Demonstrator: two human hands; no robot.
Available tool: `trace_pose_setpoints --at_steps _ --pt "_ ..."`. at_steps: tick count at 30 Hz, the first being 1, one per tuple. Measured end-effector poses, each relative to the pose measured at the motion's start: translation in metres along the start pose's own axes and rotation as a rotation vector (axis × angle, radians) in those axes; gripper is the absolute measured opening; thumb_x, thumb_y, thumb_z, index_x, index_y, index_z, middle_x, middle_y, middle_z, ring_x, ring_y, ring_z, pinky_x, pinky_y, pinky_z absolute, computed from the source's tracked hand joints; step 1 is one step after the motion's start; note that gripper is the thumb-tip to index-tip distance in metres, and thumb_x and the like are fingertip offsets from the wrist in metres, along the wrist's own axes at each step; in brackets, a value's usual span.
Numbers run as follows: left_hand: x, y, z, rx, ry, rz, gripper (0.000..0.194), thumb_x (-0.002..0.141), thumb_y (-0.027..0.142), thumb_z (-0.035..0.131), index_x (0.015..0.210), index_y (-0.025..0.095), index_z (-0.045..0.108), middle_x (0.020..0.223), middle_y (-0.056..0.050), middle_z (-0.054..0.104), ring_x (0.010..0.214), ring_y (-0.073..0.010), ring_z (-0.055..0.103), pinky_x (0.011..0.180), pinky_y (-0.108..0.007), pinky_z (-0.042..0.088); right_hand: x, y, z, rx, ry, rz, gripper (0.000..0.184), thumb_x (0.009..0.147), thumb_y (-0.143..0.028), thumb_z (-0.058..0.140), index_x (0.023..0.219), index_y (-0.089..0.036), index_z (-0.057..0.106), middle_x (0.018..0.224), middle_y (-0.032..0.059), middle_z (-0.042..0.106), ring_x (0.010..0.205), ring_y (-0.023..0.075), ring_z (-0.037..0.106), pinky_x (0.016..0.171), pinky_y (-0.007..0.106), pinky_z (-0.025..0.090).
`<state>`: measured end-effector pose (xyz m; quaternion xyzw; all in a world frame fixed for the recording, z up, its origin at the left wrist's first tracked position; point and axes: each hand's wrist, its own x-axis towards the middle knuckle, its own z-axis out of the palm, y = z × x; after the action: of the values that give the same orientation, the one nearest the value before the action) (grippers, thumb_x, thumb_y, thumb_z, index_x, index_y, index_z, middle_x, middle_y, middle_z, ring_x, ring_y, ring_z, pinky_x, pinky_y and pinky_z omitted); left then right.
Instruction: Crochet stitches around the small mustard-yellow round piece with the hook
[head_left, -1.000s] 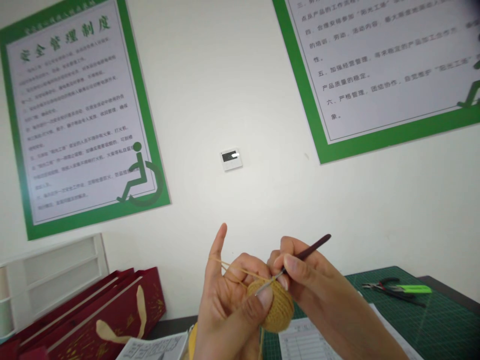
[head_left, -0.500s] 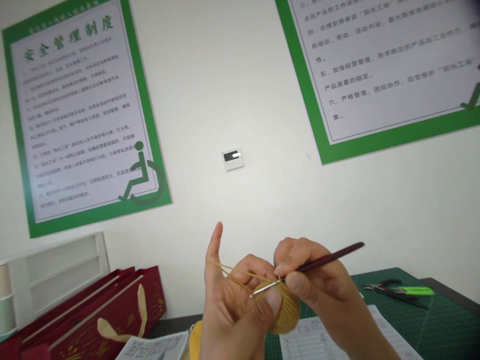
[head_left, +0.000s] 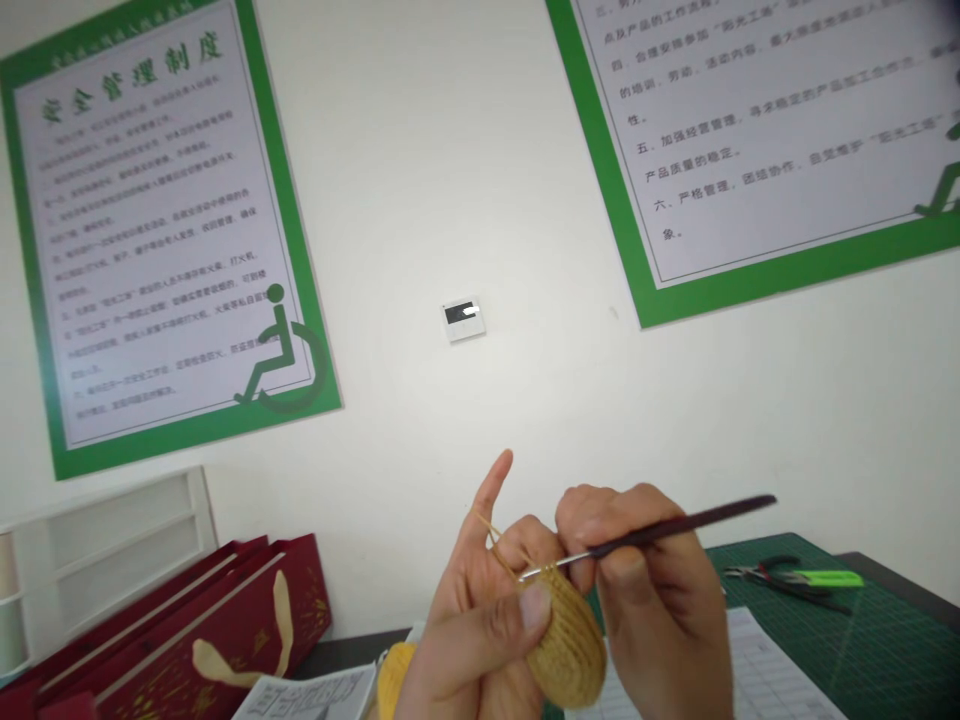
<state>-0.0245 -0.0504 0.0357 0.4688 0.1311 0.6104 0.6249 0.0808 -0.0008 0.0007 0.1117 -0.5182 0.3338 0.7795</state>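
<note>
Desk (head_left: 345, 650): green cutting mat (head_left: 885, 650) on its right end, pliers (head_left: 780, 577) on the mat, red gift bags (head_left: 187, 620) off its left end. Above the desk, left hand (head_left: 480, 620): grip closed round a yellow crocheted dome (head_left: 566, 640), yarn strand (head_left: 499, 545) running to the raised index finger. Right hand (head_left: 652, 580): grip pinches a dark-handled crochet hook (head_left: 675, 530), tip at the dome's top edge.
</note>
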Motion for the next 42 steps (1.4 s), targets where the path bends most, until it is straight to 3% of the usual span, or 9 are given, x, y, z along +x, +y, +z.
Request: trace_pose_setpoints --at_steps 3,9,14,18,21,29,34,42 --pt "0.002 0.003 -0.004 -0.011 -0.023 -0.041 0.094 0.067 -0.003 0.079 0.151 0.024 0.046 0.083 -0.001 0.068 0.076 -0.0132 0.069 0.075 -0.022 0.057 0.001 -0.002 -0.003 0.065 0.06 0.161 0.022 0.102 -0.038 0.049 0.092 -0.024 0.064 0.065 -0.0024 0.052 0.065 0.0134 0.049 0.062 0.029 0.042" --pt "0.004 0.003 -0.005 -0.068 -0.08 -0.082 0.082 0.068 -0.003 0.077 0.145 0.015 0.053 0.078 -0.002 0.066 0.064 -0.0082 0.061 0.064 -0.016 0.052 0.008 -0.012 -0.002 0.188 0.107 0.346 0.03 0.1 -0.038 0.049 0.078 -0.021 0.06 0.06 -0.0034 0.045 0.059 0.0124 0.04 0.059 0.027 0.038" --pt "0.002 -0.009 0.0 0.194 0.079 0.237 0.08 0.073 0.004 0.08 0.144 0.026 0.051 0.08 -0.003 0.07 0.066 -0.0116 0.058 0.064 -0.022 0.049 0.009 -0.014 -0.002 0.116 0.059 0.489 0.03 0.096 -0.044 0.058 0.078 -0.021 0.06 0.07 -0.0015 0.052 0.065 0.0123 0.046 0.063 0.025 0.042" --pt "0.002 -0.013 0.001 0.277 0.143 0.274 0.08 0.072 0.008 0.083 0.142 0.029 0.05 0.081 -0.002 0.07 0.061 -0.0096 0.056 0.059 -0.02 0.045 0.007 -0.009 -0.007 -0.117 -0.024 0.297 0.019 0.097 -0.038 0.059 0.088 -0.024 0.067 0.087 0.001 0.062 0.084 0.0142 0.058 0.075 0.025 0.047" --pt "0.002 -0.013 0.001 0.297 0.192 0.283 0.076 0.073 0.009 0.082 0.14 0.027 0.051 0.081 -0.002 0.069 0.066 -0.0121 0.059 0.063 -0.023 0.047 0.005 -0.007 -0.012 -0.194 -0.039 0.204 0.015 0.099 -0.034 0.058 0.092 -0.026 0.068 0.086 -0.0005 0.066 0.084 0.0129 0.062 0.077 0.024 0.049" --pt "0.0 -0.012 0.007 0.255 0.231 0.264 0.069 0.074 0.011 0.08 0.137 0.023 0.054 0.079 -0.003 0.066 0.072 -0.015 0.055 0.065 -0.027 0.045 0.009 -0.007 -0.01 -0.011 0.096 0.275 0.02 0.098 -0.038 0.058 0.086 -0.023 0.065 0.078 -0.0013 0.068 0.076 0.012 0.063 0.074 0.024 0.049" --pt "0.0 -0.013 0.008 0.239 0.251 0.25 0.069 0.073 0.01 0.081 0.135 0.024 0.056 0.079 -0.002 0.064 0.07 -0.0154 0.054 0.065 -0.028 0.045 0.012 -0.009 -0.014 -0.038 0.057 0.23 0.02 0.1 -0.038 0.055 0.089 -0.024 0.063 0.078 -0.001 0.069 0.076 0.0127 0.064 0.075 0.026 0.049" --pt "-0.002 -0.011 0.012 0.225 0.253 0.235 0.069 0.072 0.009 0.081 0.135 0.025 0.058 0.08 -0.003 0.063 0.07 -0.0162 0.054 0.066 -0.029 0.044 0.012 -0.02 -0.014 -0.271 -0.072 -0.095 0.013 0.102 -0.024 0.05 0.098 -0.025 0.063 0.083 0.0006 0.068 0.08 0.0161 0.067 0.073 0.033 0.052"
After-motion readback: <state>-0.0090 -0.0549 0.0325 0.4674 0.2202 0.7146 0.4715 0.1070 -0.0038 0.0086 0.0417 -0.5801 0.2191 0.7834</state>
